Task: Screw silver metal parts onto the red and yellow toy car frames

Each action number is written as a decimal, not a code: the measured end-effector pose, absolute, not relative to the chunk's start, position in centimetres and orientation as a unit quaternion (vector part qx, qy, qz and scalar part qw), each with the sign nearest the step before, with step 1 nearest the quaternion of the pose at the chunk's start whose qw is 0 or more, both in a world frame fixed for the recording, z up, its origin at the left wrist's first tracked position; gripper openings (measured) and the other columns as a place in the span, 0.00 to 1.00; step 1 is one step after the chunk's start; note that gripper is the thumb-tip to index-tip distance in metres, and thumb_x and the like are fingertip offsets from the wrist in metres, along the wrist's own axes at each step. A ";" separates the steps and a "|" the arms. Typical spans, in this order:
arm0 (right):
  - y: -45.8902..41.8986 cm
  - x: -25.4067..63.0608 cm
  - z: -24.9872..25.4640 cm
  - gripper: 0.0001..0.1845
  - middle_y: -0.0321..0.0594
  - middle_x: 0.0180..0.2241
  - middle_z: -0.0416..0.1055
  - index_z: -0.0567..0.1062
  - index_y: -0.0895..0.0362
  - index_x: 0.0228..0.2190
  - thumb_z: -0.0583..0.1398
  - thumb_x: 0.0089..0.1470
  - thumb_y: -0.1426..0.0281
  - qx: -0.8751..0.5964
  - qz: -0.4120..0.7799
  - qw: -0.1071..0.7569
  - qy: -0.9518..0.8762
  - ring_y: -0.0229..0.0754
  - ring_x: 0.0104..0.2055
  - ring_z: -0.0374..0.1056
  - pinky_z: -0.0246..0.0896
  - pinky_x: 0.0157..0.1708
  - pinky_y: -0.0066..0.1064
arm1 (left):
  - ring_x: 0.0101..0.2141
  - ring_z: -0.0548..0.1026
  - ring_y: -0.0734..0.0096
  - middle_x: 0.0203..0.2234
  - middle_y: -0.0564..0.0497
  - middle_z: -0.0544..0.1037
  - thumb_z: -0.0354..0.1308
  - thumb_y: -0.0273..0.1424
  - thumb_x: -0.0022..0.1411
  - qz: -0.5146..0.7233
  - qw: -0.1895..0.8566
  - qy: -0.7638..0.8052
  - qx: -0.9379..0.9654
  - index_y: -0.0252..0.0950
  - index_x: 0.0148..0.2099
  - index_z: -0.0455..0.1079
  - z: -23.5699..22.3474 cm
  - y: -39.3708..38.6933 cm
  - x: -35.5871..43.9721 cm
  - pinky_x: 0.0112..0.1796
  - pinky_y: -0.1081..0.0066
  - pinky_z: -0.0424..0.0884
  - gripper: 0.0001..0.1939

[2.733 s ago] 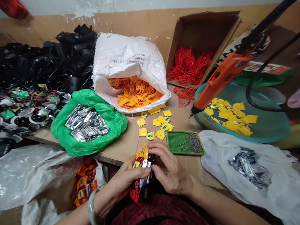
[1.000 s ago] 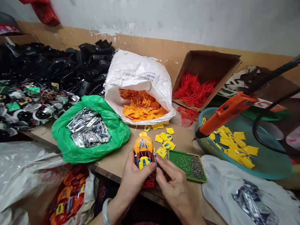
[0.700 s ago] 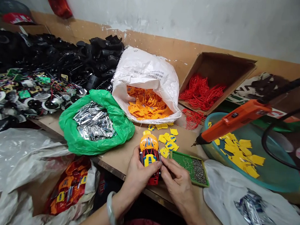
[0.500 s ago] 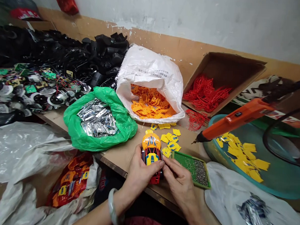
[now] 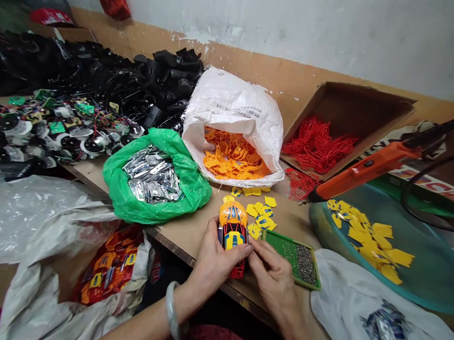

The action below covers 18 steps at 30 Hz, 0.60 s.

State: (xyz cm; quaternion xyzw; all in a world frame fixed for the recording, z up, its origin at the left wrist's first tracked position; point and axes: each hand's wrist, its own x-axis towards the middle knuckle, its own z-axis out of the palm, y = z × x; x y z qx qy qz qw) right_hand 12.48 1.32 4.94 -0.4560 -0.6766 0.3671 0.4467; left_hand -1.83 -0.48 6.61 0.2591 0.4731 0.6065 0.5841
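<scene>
A toy car body [image 5: 234, 218], orange at the front with yellow, blue and red parts, is held over the near edge of the table. My left hand [image 5: 216, 254] is closed round its left side, the thumb lying across the top. At its right side my right hand [image 5: 273, 272] is closed, thumb and fingers pressed against the edge. The right fingertips are partly hidden. Just beyond the hands lie several yellow pieces [image 5: 264, 221] with blue markings. To the right of the car is a green tray [image 5: 284, 241] of small screws [image 5: 305, 263].
An orange electric screwdriver [image 5: 366, 168] hangs above a teal basin [image 5: 425, 279] of yellow pieces. Behind stand a green bag [image 5: 196, 193] of silvery parts, a white sack [image 5: 238, 93] of orange parts and a cardboard box [image 5: 388, 104] of red frames. A sack [image 5: 33, 292] of car bodies is lower left.
The view has turned slightly, so most things sit a little further right. Both hands keep their hold on the toy car body, with almost no change in the fingers.
</scene>
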 end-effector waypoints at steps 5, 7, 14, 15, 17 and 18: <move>1.2 12.4 5.3 0.15 0.46 0.43 0.84 0.85 0.53 0.45 0.63 0.57 0.71 -0.452 0.373 0.444 -0.678 0.50 0.43 0.81 0.79 0.47 0.42 | 0.35 0.77 0.64 0.37 0.49 0.79 0.75 0.34 0.47 0.604 0.593 0.464 0.261 0.37 0.47 0.65 6.4 -0.8 -2.0 0.37 0.67 0.74 0.29; 1.1 12.4 5.4 0.15 0.46 0.44 0.83 0.85 0.53 0.46 0.63 0.57 0.71 -0.452 0.376 0.439 -0.680 0.49 0.43 0.81 0.79 0.47 0.42 | 0.36 0.77 0.63 0.37 0.48 0.79 0.75 0.35 0.47 0.595 0.600 0.468 0.259 0.37 0.47 0.65 6.4 -0.8 -2.1 0.38 0.66 0.75 0.29; 0.9 12.1 5.5 0.15 0.46 0.35 0.82 0.86 0.54 0.44 0.62 0.58 0.71 -0.442 0.371 0.443 -0.686 0.46 0.36 0.80 0.80 0.36 0.35 | 0.36 0.77 0.63 0.37 0.47 0.79 0.77 0.39 0.45 0.575 0.614 0.483 0.241 0.35 0.46 0.65 6.7 -0.8 -2.5 0.39 0.66 0.74 0.31; 0.9 12.0 5.5 0.14 0.45 0.34 0.82 0.86 0.54 0.43 0.62 0.58 0.71 -0.444 0.368 0.440 -0.688 0.46 0.34 0.79 0.79 0.34 0.34 | 0.36 0.77 0.63 0.36 0.48 0.79 0.77 0.39 0.44 0.571 0.618 0.484 0.240 0.36 0.46 0.65 6.7 -0.8 -2.6 0.39 0.66 0.74 0.32; 0.7 12.0 5.4 0.14 0.44 0.30 0.80 0.86 0.55 0.41 0.62 0.57 0.70 -0.451 0.367 0.431 -0.690 0.44 0.30 0.77 0.77 0.29 0.32 | 0.35 0.77 0.64 0.35 0.49 0.79 0.77 0.40 0.44 0.561 0.627 0.484 0.241 0.36 0.46 0.65 6.6 -0.9 -2.7 0.37 0.67 0.74 0.32; 0.7 12.0 5.3 0.14 0.43 0.29 0.78 0.86 0.55 0.40 0.62 0.57 0.70 -0.457 0.367 0.428 -0.688 0.42 0.27 0.75 0.75 0.26 0.30 | 0.34 0.77 0.64 0.34 0.50 0.79 0.77 0.40 0.44 0.555 0.630 0.486 0.244 0.37 0.46 0.65 6.5 -0.9 -2.7 0.36 0.68 0.74 0.31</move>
